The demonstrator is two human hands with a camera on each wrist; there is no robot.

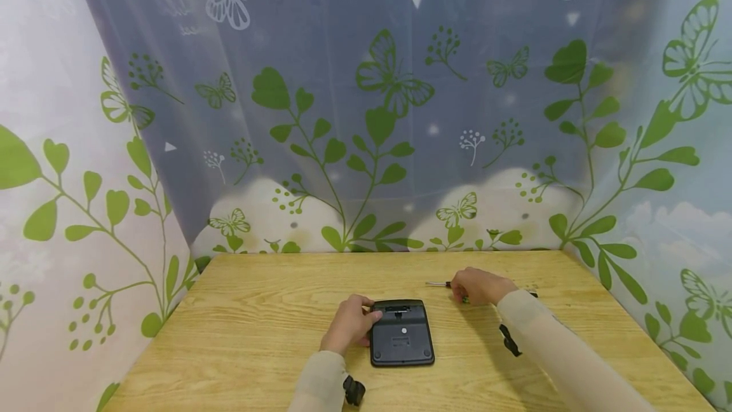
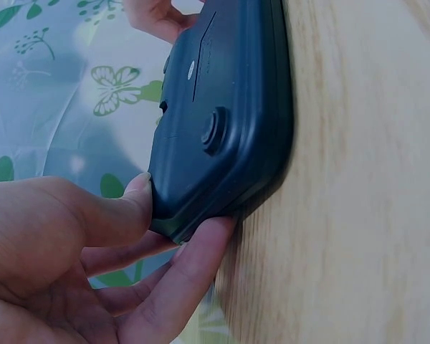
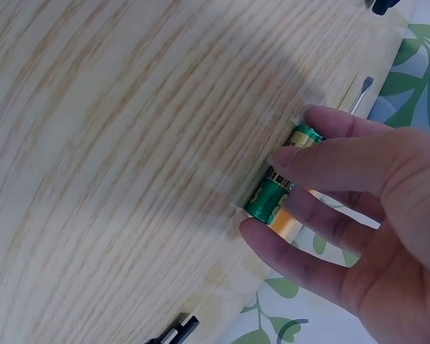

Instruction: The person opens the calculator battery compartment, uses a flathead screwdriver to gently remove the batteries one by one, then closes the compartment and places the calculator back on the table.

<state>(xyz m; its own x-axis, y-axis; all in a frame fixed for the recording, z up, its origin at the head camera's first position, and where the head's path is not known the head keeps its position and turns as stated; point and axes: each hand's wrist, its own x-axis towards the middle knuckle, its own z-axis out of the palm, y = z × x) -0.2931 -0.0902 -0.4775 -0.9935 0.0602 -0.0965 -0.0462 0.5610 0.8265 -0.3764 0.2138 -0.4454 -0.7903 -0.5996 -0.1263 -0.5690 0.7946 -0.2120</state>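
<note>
A black desk calculator lies with its underside up on the table, showing round feet, a small white spot and a dark recess at its far end. My left hand grips its left side; in the left wrist view the thumb rests on the edge of the calculator and fingers reach under it. To the right and farther back, my right hand pinches a green and gold battery between thumb and fingers, close to the tabletop. Just beyond that hand lies a screwdriver, its handle mostly hidden.
The wooden table reaches back to a patterned curtain, with more curtain along both sides. A small black object lies on the table beyond my right hand, partly cut off by the right wrist view.
</note>
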